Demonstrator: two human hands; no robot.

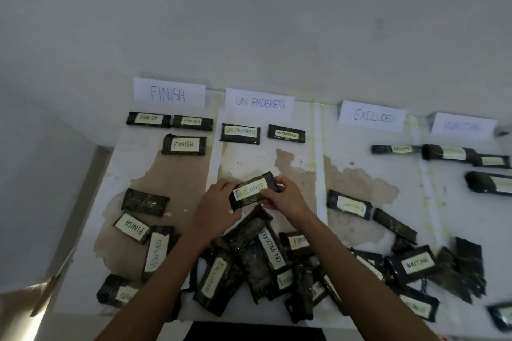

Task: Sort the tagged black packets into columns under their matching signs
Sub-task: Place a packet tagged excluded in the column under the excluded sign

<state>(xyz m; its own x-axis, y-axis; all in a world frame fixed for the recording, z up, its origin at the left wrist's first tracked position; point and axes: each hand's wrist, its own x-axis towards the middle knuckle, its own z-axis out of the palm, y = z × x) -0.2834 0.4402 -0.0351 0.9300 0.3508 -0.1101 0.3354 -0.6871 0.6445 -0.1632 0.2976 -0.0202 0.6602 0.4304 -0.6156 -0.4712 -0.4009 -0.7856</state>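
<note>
A black packet tagged EXCLUDED is held above the table's middle by both hands. My left hand grips its left end and my right hand its right end. Four paper signs stand along the wall: FINISH, ON PROGRESS, EXCLUDED and WAITING. Three FINISH packets lie under their sign, two ON PROGRESS packets under theirs, one EXCLUDED packet under its sign, and three packets lie under WAITING. A pile of unsorted packets lies below my hands.
The worn white table has pale tape strips dividing its columns. Loose packets spread along the front, from a FINISH one at left to a WAITING one at right. The table's left edge drops off beside a wall.
</note>
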